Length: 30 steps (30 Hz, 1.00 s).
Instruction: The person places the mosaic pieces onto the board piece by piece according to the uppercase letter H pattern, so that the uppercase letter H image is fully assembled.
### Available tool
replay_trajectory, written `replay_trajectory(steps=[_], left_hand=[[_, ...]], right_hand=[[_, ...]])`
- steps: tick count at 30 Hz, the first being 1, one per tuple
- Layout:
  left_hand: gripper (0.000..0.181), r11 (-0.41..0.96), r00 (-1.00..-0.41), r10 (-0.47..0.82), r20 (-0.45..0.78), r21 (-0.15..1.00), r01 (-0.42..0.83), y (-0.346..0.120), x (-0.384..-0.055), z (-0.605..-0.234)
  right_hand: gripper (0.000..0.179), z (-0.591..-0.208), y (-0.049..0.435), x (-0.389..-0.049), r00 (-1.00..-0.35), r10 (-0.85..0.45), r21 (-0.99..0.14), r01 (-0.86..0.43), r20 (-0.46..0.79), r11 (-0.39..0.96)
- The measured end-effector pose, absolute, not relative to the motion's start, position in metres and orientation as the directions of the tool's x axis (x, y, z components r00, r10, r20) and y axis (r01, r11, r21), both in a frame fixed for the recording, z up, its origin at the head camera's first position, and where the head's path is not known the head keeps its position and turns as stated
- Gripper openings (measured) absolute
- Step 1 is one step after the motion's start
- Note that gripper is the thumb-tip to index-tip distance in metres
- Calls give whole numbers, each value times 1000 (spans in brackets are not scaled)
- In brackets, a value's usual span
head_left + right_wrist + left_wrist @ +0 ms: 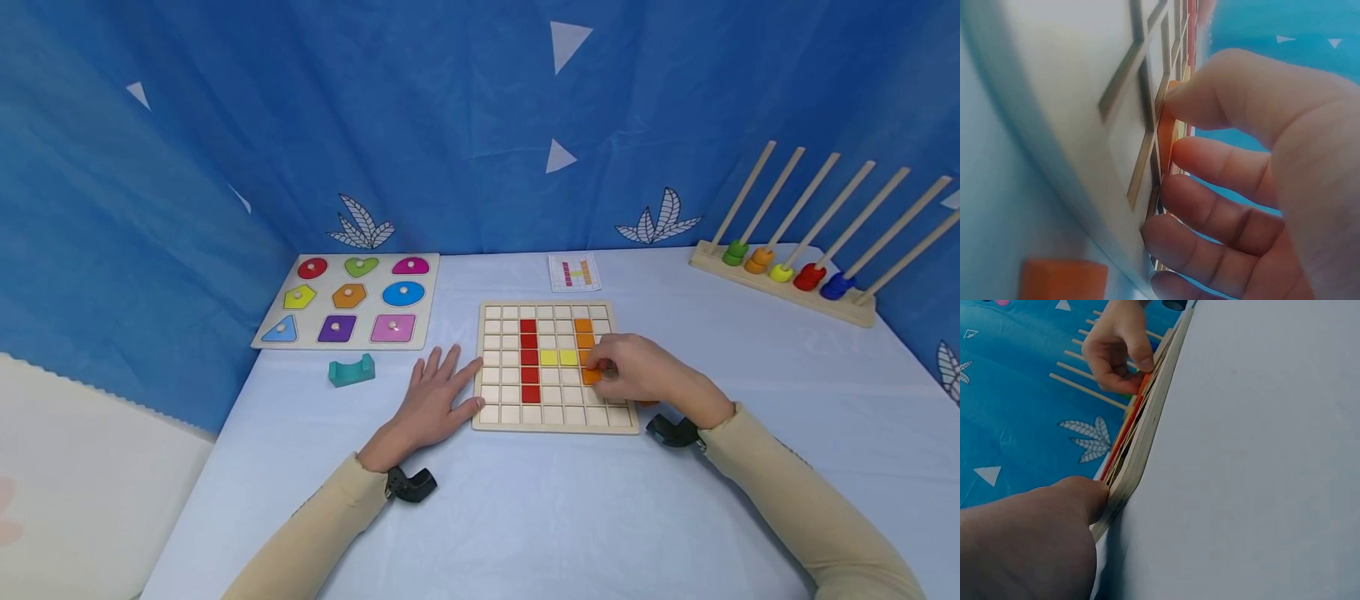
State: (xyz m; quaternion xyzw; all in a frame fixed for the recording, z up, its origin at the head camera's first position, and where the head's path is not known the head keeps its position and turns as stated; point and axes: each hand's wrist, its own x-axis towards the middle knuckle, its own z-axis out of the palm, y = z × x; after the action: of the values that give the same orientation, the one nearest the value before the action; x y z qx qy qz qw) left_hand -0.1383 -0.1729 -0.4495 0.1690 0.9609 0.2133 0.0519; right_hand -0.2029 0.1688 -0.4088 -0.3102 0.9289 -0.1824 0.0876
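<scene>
A wooden grid board lies flat on the table. In it stand a column of red square tiles, two yellow tiles and a column of orange tiles. My right hand is over the board's right part. Its thumb and index finger pinch an orange tile at the lower end of the orange column, seen close up in the right wrist view. My left hand rests with fingers spread, its thumb and fingertips touching the board's left edge.
A loose orange tile lies beside the board's right edge. Behind the board is a pattern card. A shape puzzle and a teal arched block sit at left. A peg stand with coloured rings is at back right.
</scene>
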Motion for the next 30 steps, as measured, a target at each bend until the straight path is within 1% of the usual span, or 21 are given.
replay_trajectory(steps=[8, 30], left_hand=[[66, 848, -937, 348, -21, 432, 306, -173, -138, -450], [66, 853, -939, 343, -35, 430, 296, -173, -138, -448]], right_hand=[[18, -407, 169, -203, -795, -601, -390, -531, -78, 752], [17, -406, 170, -204, -803, -592, -407, -517, -74, 753]])
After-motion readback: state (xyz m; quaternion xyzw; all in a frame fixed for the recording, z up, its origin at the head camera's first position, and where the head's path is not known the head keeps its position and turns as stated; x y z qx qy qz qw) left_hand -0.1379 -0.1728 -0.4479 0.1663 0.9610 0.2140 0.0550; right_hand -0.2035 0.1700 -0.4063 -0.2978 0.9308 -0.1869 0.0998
